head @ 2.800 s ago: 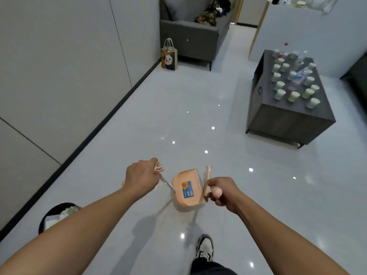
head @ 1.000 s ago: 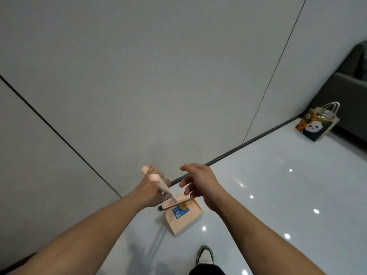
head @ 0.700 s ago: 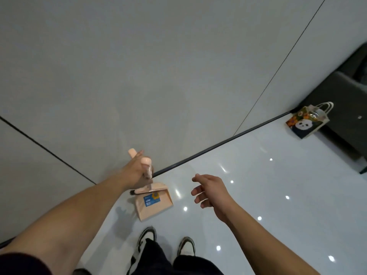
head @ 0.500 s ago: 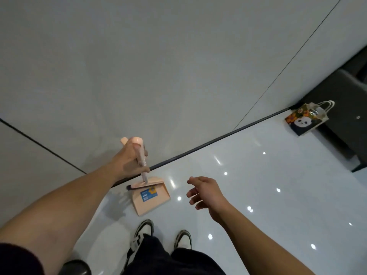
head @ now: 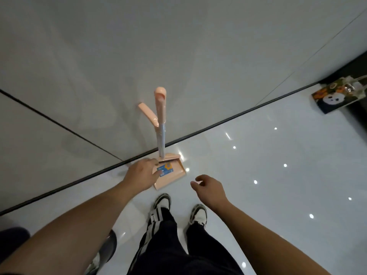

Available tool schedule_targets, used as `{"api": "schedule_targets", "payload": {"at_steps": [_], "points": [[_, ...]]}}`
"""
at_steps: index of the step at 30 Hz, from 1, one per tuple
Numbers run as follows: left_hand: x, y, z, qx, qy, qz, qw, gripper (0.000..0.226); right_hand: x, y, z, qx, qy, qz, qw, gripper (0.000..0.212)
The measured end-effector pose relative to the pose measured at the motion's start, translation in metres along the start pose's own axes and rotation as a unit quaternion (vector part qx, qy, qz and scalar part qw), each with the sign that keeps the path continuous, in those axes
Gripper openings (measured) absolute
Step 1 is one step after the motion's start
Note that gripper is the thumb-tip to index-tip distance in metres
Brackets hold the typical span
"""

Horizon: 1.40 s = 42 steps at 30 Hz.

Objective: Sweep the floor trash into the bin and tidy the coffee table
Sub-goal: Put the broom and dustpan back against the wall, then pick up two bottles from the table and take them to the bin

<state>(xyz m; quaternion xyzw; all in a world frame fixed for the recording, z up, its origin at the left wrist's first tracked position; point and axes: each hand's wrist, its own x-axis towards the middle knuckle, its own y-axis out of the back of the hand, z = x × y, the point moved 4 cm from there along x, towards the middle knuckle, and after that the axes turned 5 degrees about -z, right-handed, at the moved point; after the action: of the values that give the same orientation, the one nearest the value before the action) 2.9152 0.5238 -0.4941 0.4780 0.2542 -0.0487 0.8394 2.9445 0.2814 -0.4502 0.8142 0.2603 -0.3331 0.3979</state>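
Left hand (head: 142,176), fingers spread and gripping nothing, hovers at centre frame over the near corner of the peach dustpan (head: 169,173); contact cannot be confirmed. Right hand (head: 210,188), loosely curled and empty, hangs to its right. The dustpan stands at the base of the wall (head: 178,46), its handle (head: 161,124) and the broom handle (head: 148,114) rising against the panel. Parking appears nearly done; a good finish checks that both handles lean stably before letting go. Only a dark bin rim (head: 111,245) shows at lower left. Glossy floor (head: 278,175) lies open to the right, up to a panda bag (head: 335,98); the coffee table is out of view.
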Motion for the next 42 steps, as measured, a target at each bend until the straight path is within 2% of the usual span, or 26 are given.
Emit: {"api": "schedule_targets", "payload": {"at_steps": [3,8,13,17,21,24,32,36,42], "points": [[0.008,-0.025,0.029,0.007,-0.051,-0.065,0.997,0.039,0.001,0.01,0.031,-0.044,-0.022,0.016,0.999,0.048],[0.03,-0.06,0.123,0.088,-0.138,-0.15,0.975,0.043,-0.024,0.049,0.108,-0.028,-0.071,0.084,0.994,0.053],[0.035,-0.104,0.284,0.149,-0.268,-0.178,0.935,0.055,-0.066,0.111,0.217,0.055,-0.146,0.157,0.975,0.059],[0.01,-0.167,0.434,0.178,-0.351,-0.202,0.897,0.058,-0.112,0.165,0.32,0.149,-0.187,0.231,0.943,0.063],[-0.045,-0.243,0.58,0.214,-0.451,-0.226,0.836,0.057,-0.175,0.214,0.429,0.245,-0.235,0.298,0.892,0.065],[-0.095,-0.295,0.665,0.232,-0.502,-0.249,0.795,0.053,-0.224,0.237,0.499,0.302,-0.27,0.343,0.848,0.064],[-0.172,-0.416,0.811,0.188,-0.561,-0.313,0.743,0.037,-0.288,0.246,0.625,0.436,-0.347,0.377,0.74,0.064],[-0.182,-0.492,0.879,0.229,-0.582,-0.353,0.696,0.039,-0.291,0.263,0.687,0.483,-0.376,0.383,0.691,0.063],[-0.174,-0.579,0.997,0.28,-0.584,-0.39,0.654,0.043,-0.305,0.331,0.795,0.568,-0.41,0.407,0.586,0.062]]}}
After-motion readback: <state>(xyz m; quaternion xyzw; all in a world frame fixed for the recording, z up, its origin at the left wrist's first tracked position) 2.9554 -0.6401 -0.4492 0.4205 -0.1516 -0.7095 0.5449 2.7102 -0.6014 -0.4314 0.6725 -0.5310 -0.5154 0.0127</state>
